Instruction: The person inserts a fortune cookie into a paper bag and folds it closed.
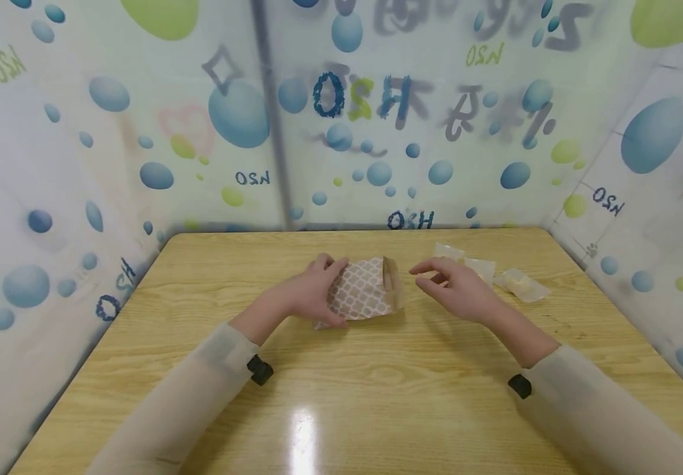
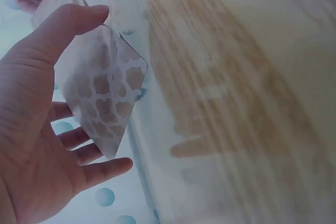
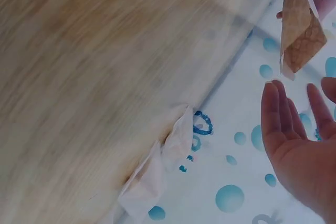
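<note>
A tan paper bag (image 1: pixel 361 290) with a white lattice pattern lies near the table's far middle, its brown open end facing right. My left hand (image 1: pixel 308 290) grips its left part, with the thumb along the near edge and the fingers across the far side. In the left wrist view the thumb crosses the patterned bag (image 2: pixel 105 87) and the fingers are behind it. To the right, my right hand (image 1: pixel 460 287) hovers with fingers loosely bent, a small gap from the bag's mouth. The right wrist view shows that hand (image 3: pixel 302 156) holding nothing.
Several small clear packets lie beyond and beside my right hand: one packet (image 1: pixel 522 285) with pale yellowish contents is rightmost. They rest on a wood-grain table (image 1: pixel 377 396). A curtain (image 1: pixel 341 152) with blue and green dots hangs behind and at both sides.
</note>
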`<action>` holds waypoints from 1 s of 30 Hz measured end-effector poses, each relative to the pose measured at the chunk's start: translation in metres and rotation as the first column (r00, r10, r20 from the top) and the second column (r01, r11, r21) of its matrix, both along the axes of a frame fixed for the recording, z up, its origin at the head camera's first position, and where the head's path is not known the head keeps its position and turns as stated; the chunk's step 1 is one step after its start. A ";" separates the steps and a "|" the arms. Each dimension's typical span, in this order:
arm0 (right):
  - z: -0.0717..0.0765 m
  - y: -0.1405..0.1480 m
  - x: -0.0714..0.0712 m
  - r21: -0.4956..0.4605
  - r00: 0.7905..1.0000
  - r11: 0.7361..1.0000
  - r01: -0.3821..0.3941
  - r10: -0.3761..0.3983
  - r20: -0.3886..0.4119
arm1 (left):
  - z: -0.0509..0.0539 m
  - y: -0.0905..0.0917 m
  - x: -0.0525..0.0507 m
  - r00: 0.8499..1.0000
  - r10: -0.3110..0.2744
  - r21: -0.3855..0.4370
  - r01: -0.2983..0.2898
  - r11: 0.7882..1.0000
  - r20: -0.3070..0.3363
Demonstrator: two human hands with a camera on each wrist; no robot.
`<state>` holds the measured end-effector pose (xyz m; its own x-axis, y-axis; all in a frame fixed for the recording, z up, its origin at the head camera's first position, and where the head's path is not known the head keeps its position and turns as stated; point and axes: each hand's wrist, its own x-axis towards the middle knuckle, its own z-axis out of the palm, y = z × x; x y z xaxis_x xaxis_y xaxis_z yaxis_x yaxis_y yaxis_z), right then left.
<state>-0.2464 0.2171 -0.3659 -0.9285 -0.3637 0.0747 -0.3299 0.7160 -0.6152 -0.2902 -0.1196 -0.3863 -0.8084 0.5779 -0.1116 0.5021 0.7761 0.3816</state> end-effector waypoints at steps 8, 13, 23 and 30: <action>0.001 -0.018 0.001 -0.144 0.993 0.986 -0.089 0.099 0.065 | 0.004 -0.003 0.010 0.998 -0.031 0.100 0.037 0.994 -0.063; -0.001 -0.027 0.000 -0.196 0.985 0.976 -0.092 0.119 0.128 | 0.006 0.000 0.016 0.995 -0.077 0.159 0.087 0.983 -0.065; 0.005 -0.037 0.002 -0.216 0.991 0.976 -0.039 0.065 0.115 | 0.008 0.012 0.025 0.990 -0.086 0.144 0.102 0.984 -0.112; 0.007 -0.039 0.004 -0.218 0.994 0.975 -0.034 0.056 0.095 | 0.006 0.016 0.026 0.994 -0.046 0.186 0.064 0.980 -0.099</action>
